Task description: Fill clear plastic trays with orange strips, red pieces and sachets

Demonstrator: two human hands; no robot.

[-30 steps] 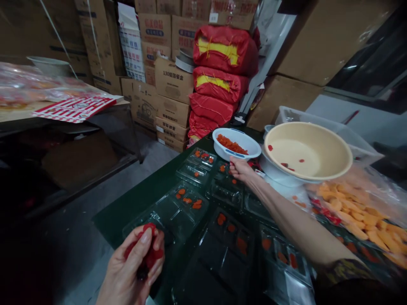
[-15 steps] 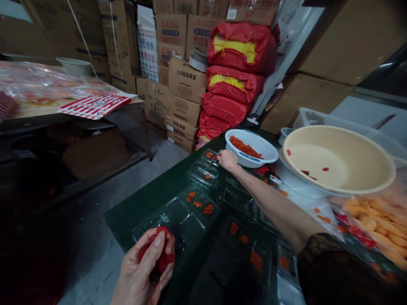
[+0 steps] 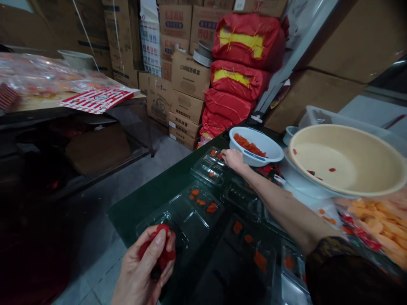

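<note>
My left hand is at the bottom of the view, shut on a clump of glossy red food pieces. It is just above a clear plastic compartment tray holding a few orange-red pieces. My right hand reaches across the dark green table and rests at a far clear tray, next to a white bowl with blue handles. That bowl holds orange-red pieces. I cannot tell whether my right fingers hold anything.
A large cream basin with a few red bits sits on the right, above a plastic bag of orange strips. Cardboard boxes and red sacks stand behind the table. Another table with plastic bags stands at left.
My right hand has moved left from under the white bowl's near edge to the far tray. The view has shifted slightly. My left hand still grips the red pieces.
</note>
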